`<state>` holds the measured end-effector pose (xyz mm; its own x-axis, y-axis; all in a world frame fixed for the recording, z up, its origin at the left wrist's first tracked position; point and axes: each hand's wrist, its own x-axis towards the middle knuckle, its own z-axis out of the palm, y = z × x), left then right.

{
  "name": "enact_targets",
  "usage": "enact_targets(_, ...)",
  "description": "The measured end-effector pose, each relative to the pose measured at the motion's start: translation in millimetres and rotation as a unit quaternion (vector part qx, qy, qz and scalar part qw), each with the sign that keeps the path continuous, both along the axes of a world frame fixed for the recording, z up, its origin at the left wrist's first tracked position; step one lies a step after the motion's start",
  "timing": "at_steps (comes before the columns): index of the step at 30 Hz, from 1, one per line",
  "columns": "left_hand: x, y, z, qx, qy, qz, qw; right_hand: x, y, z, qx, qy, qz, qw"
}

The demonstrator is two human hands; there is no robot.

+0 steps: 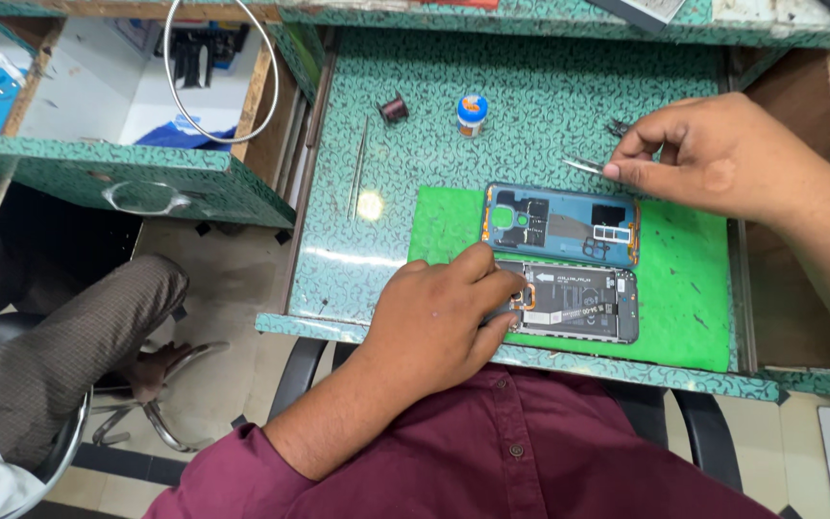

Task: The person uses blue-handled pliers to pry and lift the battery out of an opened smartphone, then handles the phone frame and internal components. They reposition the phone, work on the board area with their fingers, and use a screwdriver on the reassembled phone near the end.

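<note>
On green mat (684, 288): opened phone (578, 303) pinned by our left hand (439, 322) | right hand (722, 159) pinched shut on tweezers (585, 165) above blue back cover (559, 223) | we'd keep phone flat, tweezer tips steady, grip light.

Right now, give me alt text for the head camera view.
Left hand rests on an opened phone on a green mat; right hand pinches tweezers above its detached back cover. A small jar stands behind.

Small jar (473, 114), wire spool (393, 110)
</note>
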<state>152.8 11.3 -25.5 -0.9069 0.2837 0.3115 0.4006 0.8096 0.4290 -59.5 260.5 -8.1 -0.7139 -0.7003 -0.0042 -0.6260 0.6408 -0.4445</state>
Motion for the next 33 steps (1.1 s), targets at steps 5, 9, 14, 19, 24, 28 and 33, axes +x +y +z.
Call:
enact_targets(5, 0.1, 0.5, -1.8, 0.002, -0.010, -0.001, 1.000, -0.4, -0.5, -0.9, -0.008, 0.020, 0.014, 1.000)
enact_targets(9, 0.8, 1.8, -3.6, 0.006, -0.007, -0.004, 1.000, 0.1, -1.4, -1.2, -0.014, 0.008, 0.004, 1.000)
enact_targets(14, 2.8, 2.4, -6.5, 0.006, -0.007, -0.010, 1.000, 2.7, -3.2, 1.4, -0.013, -0.026, -0.021, 0.999)
enact_targets(19, 3.7, 1.1, -11.0, 0.023, 0.002, -0.018, 1.000, 4.2, -4.7, 4.0, -0.006, -0.011, -0.032, 0.999)
enact_targets(24, 5.8, -1.4, -5.7, 0.013, -0.008, -0.013, 1.000, 1.0, 1.5, 8.0, -0.024, 0.003, -0.043, 0.999)
enact_targets(28, 1.3, -11.9, 11.5, -0.012, 0.032, -0.025, 0.999, -18.1, 23.9, 17.1, 0.077, 0.031, -0.110, 0.990)
enact_targets(33, -28.3, -55.8, 38.9, -0.035, 0.098, 0.021, 0.994, -42.9, 48.2, 9.8, 0.011, -0.127, -0.204, 0.971)
